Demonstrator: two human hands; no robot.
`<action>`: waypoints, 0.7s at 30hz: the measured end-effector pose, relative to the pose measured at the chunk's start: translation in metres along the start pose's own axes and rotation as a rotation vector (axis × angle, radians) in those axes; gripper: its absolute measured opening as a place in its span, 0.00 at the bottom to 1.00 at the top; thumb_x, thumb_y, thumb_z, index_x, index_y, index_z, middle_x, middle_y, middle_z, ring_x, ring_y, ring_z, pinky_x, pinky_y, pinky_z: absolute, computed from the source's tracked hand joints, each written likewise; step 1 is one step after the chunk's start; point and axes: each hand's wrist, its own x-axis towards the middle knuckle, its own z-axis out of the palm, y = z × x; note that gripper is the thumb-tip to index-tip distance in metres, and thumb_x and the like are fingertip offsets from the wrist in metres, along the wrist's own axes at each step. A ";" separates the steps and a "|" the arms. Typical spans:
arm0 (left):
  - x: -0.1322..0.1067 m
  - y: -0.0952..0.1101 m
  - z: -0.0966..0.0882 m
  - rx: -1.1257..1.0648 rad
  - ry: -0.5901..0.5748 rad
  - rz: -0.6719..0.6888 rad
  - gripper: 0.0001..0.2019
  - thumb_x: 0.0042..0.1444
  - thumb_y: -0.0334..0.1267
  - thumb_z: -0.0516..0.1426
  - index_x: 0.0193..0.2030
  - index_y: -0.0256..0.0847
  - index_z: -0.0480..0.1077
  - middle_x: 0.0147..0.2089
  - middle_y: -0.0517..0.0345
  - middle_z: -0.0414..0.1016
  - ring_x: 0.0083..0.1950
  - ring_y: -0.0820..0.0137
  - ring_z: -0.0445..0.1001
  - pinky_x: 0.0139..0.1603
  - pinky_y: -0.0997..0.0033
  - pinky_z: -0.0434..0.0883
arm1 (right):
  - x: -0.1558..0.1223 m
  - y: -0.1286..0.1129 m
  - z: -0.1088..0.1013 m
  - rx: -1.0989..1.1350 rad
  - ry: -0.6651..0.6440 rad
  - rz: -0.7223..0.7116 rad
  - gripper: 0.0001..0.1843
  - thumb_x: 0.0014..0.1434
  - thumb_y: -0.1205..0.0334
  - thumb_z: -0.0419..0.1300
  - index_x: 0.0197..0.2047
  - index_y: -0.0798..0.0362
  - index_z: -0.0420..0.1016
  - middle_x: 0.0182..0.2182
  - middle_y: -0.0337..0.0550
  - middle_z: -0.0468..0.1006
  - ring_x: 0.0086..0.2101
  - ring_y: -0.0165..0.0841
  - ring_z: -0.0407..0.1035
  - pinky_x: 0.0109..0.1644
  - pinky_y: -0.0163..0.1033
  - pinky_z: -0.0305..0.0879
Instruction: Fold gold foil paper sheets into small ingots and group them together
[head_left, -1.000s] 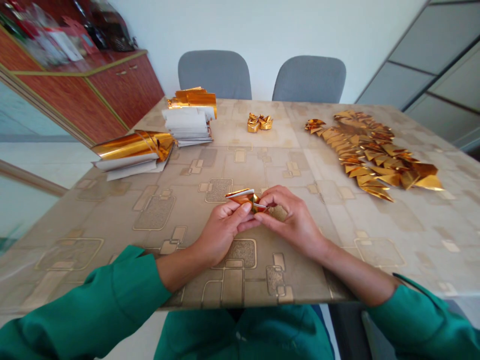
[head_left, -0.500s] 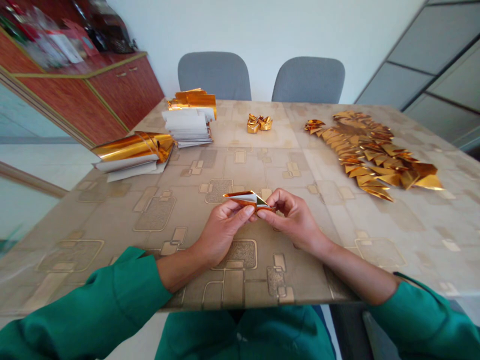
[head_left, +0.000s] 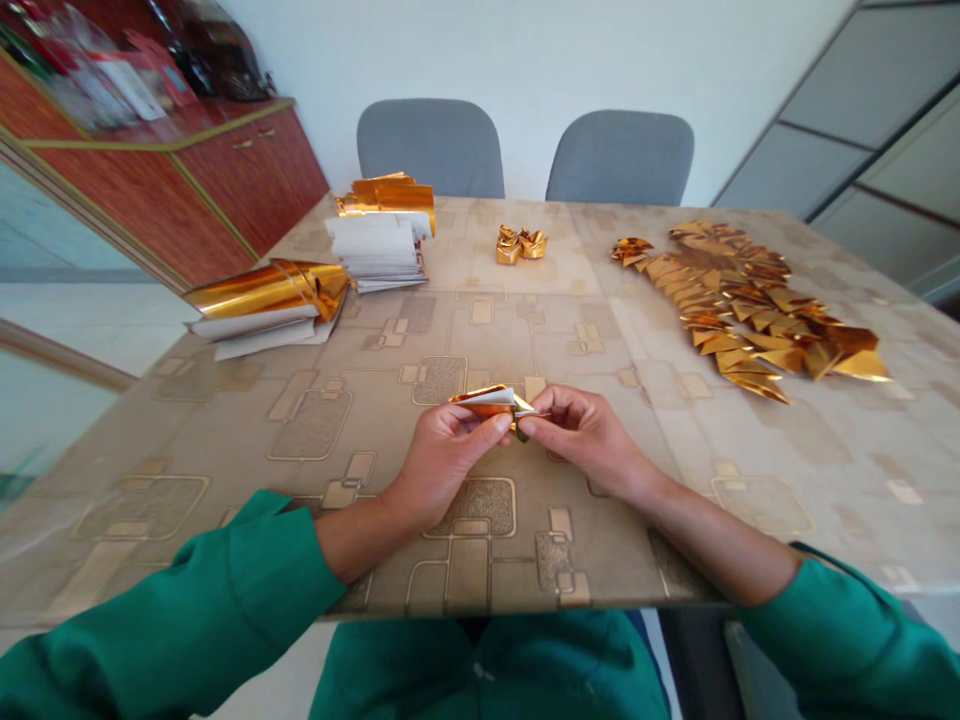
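Note:
A small folded piece of gold foil paper (head_left: 487, 400), white on its inner side, is held above the table in front of me. My left hand (head_left: 450, 445) pinches its left part, thumb on the near side and fingers behind. On its right end my right hand (head_left: 581, 430) is closed, with thumb and forefinger squeezing a narrow fold. The two thumb tips almost meet at the middle of the paper. Part of the fold is hidden behind my fingers.
At the left lie a bundle of gold paper (head_left: 266, 295) and a stack of white-backed sheets (head_left: 379, 245). Folded gold ingot shapes (head_left: 521, 245) sit at the back middle. Many folded gold pieces (head_left: 739, 300) spread at the right. Two grey chairs (head_left: 427, 150) stand behind the table (head_left: 315, 560).
My right fingers have pressed the right end of the gold paper narrower, and a bit of it now points down between the thumbs. The left hand keeps its hold.

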 end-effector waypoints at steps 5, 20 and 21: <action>0.000 -0.001 0.000 -0.010 -0.014 -0.006 0.05 0.48 0.36 0.66 0.32 0.38 0.79 0.28 0.60 0.77 0.31 0.74 0.71 0.37 0.73 0.68 | -0.001 0.001 0.000 -0.041 0.056 -0.016 0.11 0.56 0.55 0.66 0.30 0.52 0.72 0.25 0.35 0.76 0.27 0.27 0.67 0.32 0.35 0.63; 0.004 -0.004 -0.002 -0.129 0.055 -0.004 0.08 0.47 0.36 0.67 0.34 0.37 0.78 0.29 0.61 0.77 0.30 0.77 0.71 0.37 0.75 0.69 | -0.002 0.002 -0.002 -0.019 0.064 0.048 0.14 0.55 0.53 0.66 0.29 0.52 0.70 0.21 0.31 0.63 0.22 0.24 0.52 0.26 0.34 0.49; 0.004 -0.004 -0.002 -0.126 0.061 -0.001 0.08 0.47 0.36 0.67 0.34 0.37 0.78 0.29 0.61 0.77 0.30 0.76 0.72 0.37 0.75 0.69 | -0.002 0.001 -0.002 0.001 0.051 0.063 0.14 0.55 0.52 0.66 0.29 0.52 0.71 0.21 0.31 0.63 0.22 0.24 0.52 0.26 0.34 0.48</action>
